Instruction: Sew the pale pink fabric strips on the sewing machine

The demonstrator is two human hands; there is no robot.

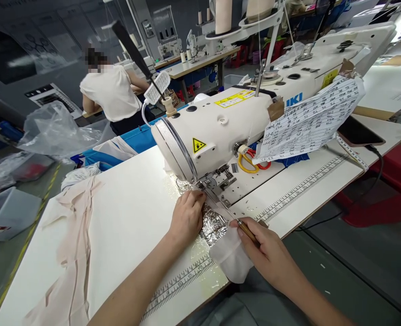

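My right hand grips an awl by its wooden handle, the thin metal shaft pointing up and left at the needle area of a white sewing machine. Below that hand, a pale piece of fabric hangs over the table's front edge, and its upper part runs toward the presser foot. Close beside the foot, my left hand has its fingers curled together, the fingertips at the fabric. Shiny silver foil covers the table surface under the work. The fabric under the left fingertips is mostly hidden.
Pale pink fabric strips lie on the table's left side. Yellow- and red-handled scissors, a handwritten sheet and a phone are to the right. A red stool stands beyond. Another person sits behind.
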